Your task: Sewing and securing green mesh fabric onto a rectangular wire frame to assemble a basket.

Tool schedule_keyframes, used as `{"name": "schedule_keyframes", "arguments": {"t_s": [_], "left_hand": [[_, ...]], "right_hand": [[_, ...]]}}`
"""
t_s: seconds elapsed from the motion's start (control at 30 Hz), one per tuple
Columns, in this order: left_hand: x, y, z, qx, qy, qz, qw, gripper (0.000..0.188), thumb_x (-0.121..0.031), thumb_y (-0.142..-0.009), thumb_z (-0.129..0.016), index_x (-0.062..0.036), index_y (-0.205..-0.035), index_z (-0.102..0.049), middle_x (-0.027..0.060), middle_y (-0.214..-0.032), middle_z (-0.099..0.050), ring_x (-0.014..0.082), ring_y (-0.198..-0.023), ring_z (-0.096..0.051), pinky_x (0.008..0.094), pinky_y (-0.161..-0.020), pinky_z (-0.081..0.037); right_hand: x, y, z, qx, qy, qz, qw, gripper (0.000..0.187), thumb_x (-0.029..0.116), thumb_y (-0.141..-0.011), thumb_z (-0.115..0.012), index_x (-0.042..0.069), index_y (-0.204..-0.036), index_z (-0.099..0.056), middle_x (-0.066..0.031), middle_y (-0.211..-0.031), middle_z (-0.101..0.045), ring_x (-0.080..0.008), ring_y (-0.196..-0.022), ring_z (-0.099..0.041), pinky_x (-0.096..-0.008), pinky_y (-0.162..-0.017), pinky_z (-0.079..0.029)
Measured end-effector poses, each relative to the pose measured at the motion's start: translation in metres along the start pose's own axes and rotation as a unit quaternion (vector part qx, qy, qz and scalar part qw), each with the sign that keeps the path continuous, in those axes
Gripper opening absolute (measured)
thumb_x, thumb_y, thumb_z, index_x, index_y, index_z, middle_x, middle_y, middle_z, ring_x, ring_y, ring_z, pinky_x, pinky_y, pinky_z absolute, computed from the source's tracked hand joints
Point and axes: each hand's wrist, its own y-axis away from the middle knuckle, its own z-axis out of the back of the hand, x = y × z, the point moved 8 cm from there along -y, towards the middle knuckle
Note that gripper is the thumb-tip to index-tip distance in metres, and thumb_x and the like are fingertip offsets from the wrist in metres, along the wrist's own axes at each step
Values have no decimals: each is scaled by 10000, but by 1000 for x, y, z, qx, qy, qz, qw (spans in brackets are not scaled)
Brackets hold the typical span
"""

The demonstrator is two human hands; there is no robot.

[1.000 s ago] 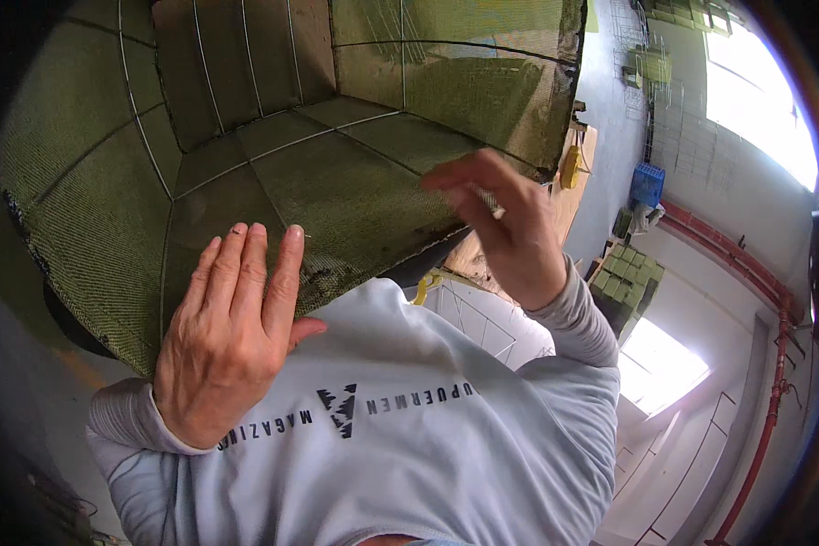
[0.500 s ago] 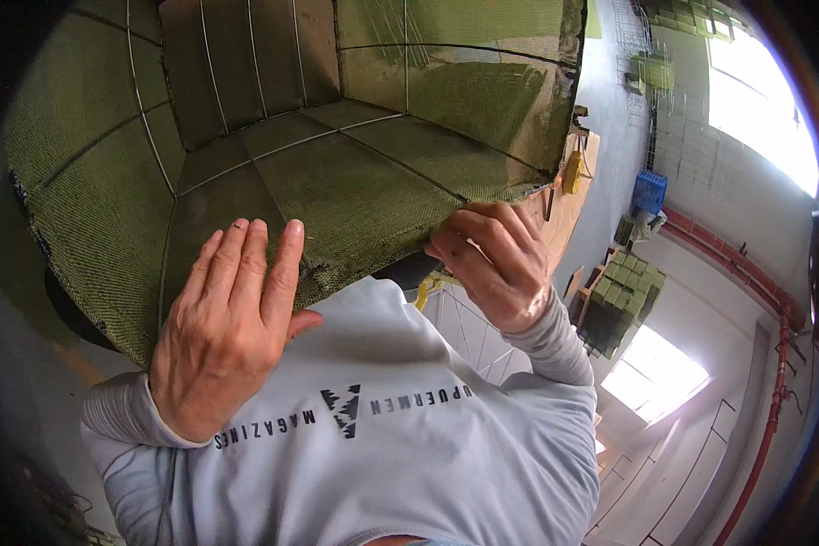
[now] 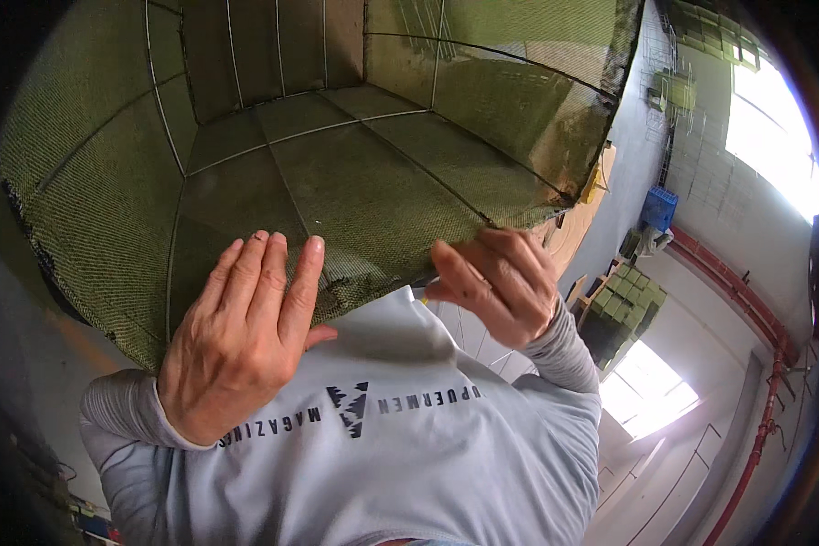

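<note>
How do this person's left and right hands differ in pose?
The left hand is flat with fingers extended, while the right hand has bent, curled fingers. The left hand's fingers lie over the floor of the green mesh-like box, whereas the right hand is at its near edge. Both hands are bare, below long grey sleeves.

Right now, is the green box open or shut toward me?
The box is open: its floor and inner walls show from the near side.
</note>
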Motion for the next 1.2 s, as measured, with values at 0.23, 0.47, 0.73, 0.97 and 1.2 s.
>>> {"name": "schedule_keyframes", "arguments": {"t_s": [0.23, 0.47, 0.73, 0.97, 1.2], "left_hand": [[-4, -3, 1, -16, -7, -6, 1000, 652, -368, -807, -619, 75, -1270, -497, 279, -1079, -598, 375, -1041, -592, 454, -942, -481], [-5, 1, -7, 13, 10, 6, 1000, 732, -312, -741, -701, 92, -1299, -453, 266, -1159, -572, 381, -1103, -559, 466, -974, -447], [-14, 2, 6, -72, 3, -57, 996, 455, -227, -815, -654, 67, -1157, -593, 238, -1070, -606, 356, -1022, -602, 435, -891, -512], [-19, 1, 16, -100, 113, -82, 985, 401, -106, -726, -679, 39, -1096, -625, 157, -1042, -564, 301, -982, -584, 392, -825, -525], [-12, -5, 11, -73, 191, -16, 979, 474, 10, -621, -734, 91, -1064, -586, 146, -982, -526, 270, -907, -553, 352, -790, -481]], "right_hand": [[7, -4, -8, -47, -32, 19, 998, 367, 90, -487, -667, -59, -822, -663, -119, -769, -585, -224, -703, -587, -295, -565, -505], [9, -5, -10, -41, -42, 21, 998, 348, 88, -498, -647, -50, -817, -650, -120, -774, -583, -212, -702, -578, -294, -577, -500], [23, -10, -24, -95, -78, 48, 991, 348, 110, -500, -651, -32, -816, -634, -109, -787, -573, -214, -711, -566, -299, -584, -472], [20, -12, -22, -81, -113, 35, 990, 316, 66, -515, -667, -32, -814, -633, -109, -790, -566, -218, -703, -563, -307, -556, -479], [22, -6, -24, -110, -102, 26, 988, 315, 91, -534, -681, -34, -818, -630, -110, -792, -566, -229, -706, -566, -318, -551, -479]]}}
